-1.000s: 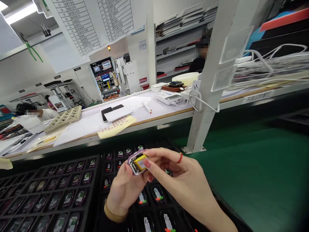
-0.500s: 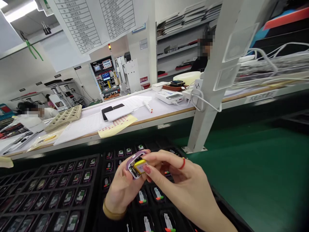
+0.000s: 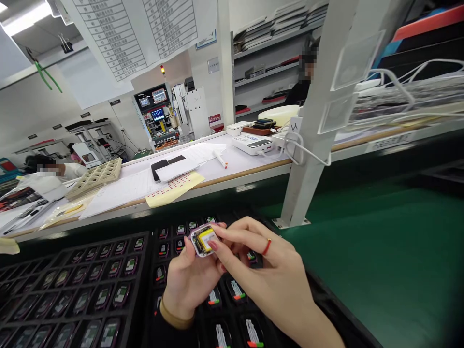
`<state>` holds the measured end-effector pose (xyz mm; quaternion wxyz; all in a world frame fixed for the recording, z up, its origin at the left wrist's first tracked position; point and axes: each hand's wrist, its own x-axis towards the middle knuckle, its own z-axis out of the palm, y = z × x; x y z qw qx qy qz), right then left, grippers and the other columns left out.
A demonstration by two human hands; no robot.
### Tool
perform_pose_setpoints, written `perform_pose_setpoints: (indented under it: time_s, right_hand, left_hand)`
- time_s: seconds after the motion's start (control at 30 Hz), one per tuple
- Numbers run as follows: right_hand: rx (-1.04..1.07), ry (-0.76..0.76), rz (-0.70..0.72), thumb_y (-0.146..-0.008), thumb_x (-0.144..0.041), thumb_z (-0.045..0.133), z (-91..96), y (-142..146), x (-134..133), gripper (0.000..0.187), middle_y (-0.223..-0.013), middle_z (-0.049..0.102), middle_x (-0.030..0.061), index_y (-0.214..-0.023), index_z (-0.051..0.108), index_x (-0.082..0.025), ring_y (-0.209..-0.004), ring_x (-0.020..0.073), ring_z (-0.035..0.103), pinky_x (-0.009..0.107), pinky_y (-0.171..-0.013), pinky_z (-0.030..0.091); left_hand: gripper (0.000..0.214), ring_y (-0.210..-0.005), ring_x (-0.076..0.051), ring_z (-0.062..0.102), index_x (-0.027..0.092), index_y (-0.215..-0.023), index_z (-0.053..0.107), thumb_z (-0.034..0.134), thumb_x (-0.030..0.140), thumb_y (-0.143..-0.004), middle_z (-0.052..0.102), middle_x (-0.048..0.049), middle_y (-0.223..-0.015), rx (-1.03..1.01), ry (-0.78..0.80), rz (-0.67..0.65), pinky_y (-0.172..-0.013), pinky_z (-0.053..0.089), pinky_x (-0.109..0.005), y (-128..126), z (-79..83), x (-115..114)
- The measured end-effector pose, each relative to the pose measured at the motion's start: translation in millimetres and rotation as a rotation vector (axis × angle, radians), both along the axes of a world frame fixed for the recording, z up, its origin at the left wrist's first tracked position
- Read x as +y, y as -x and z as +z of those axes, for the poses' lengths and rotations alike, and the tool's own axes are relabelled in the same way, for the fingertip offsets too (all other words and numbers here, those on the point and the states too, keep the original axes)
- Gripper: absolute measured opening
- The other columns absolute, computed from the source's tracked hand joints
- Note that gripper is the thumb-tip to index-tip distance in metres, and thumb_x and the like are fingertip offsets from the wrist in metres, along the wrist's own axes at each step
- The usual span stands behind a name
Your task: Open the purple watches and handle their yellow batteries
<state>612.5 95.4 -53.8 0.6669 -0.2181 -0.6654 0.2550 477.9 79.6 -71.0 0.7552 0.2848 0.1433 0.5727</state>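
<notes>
My left hand (image 3: 190, 278) grips a small opened smartwatch case (image 3: 195, 245) with a purple shell and a pale rim. Its open side faces up toward me, and dark electronics show inside. A yellow-edged, silvery battery (image 3: 206, 240) sits in the case. Over its right part close the thumb and forefinger of my right hand (image 3: 266, 273), the thumb against the battery and the forefinger by the upper rim. The remaining right fingers curl behind, partly hidden. Both hands are above a black tray (image 3: 148, 270) of watch parts.
Another black tray (image 3: 125, 326) holds rows of watch units at left. Beyond is a workbench with papers (image 3: 119, 186), a phone (image 3: 159, 170), a marker (image 3: 220, 159) and a white device (image 3: 250, 145). A white post (image 3: 306, 179) stands right of the bench. Co-workers sit farther back.
The watch case has turned flatter, showing more of its inside and the battery. The battery, tilted up before, now lies lower in the case. My right hand has shifted slightly left.
</notes>
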Motion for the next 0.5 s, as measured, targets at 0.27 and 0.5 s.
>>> perform_pose_setpoints:
  time_s: [0.27,0.5]
  right_hand:
    - [-0.062,-0.045,-0.076,-0.092,-0.008,0.066,-6.2,0,8,0.020,-0.073,0.052,-0.0001,-0.105,0.078,-0.018,-0.056,0.0132,0.048,0.025,-0.043,0.038]
    - [-0.246,-0.078,0.023,-0.101,-0.013,0.053,-11.0,1,15,0.029,-0.088,0.057,0.0053,-0.122,0.072,-0.017,-0.075,0.0185,0.057,0.030,-0.064,0.048]
  left_hand:
    - [0.036,-0.098,-0.014,0.070,0.021,-0.107,0.077,0.080,0.043,-0.079,0.077,-0.0027,-0.109,-0.061,0.099,-0.006,-0.088,0.055,-0.021,-1,5.4,1]
    - [0.043,-0.116,-0.021,0.064,0.025,-0.115,0.074,0.077,0.049,-0.079,0.070,-0.0058,-0.124,0.304,-0.049,0.407,-0.094,0.053,-0.025,3,3.9,-5]
